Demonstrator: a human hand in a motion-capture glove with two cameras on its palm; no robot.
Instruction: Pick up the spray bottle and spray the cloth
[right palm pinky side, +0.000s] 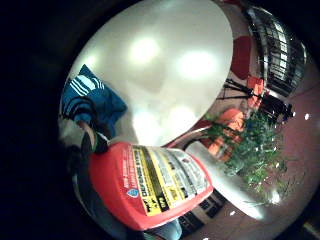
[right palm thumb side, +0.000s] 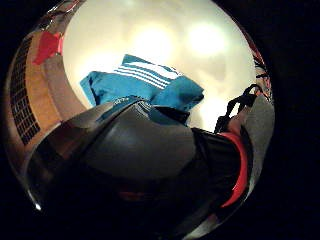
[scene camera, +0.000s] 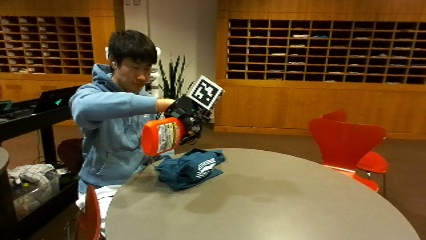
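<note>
In the outside view a person holds a red spray bottle (scene camera: 160, 136) in the air with the gloved right hand (scene camera: 186, 114), fingers curled round its neck and black head. The bottle is tilted, its head toward the blue cloth with white stripes (scene camera: 190, 168), which lies crumpled on the round grey table (scene camera: 279, 200) just below. The little finger side palm view shows the bottle's red body and yellow label (right palm pinky side: 150, 187) close by, the cloth (right palm pinky side: 90, 102) beyond. In the thumb side palm view the dark spray head (right palm thumb side: 135, 155) fills the foreground over the cloth (right palm thumb side: 145, 85).
Two red chairs (scene camera: 347, 145) stand at the table's far right. Another red chair (scene camera: 90, 217) is at the near left. A black cart (scene camera: 26, 150) with a laptop stands left of the person. A plant (right palm pinky side: 255, 150) stands on the floor.
</note>
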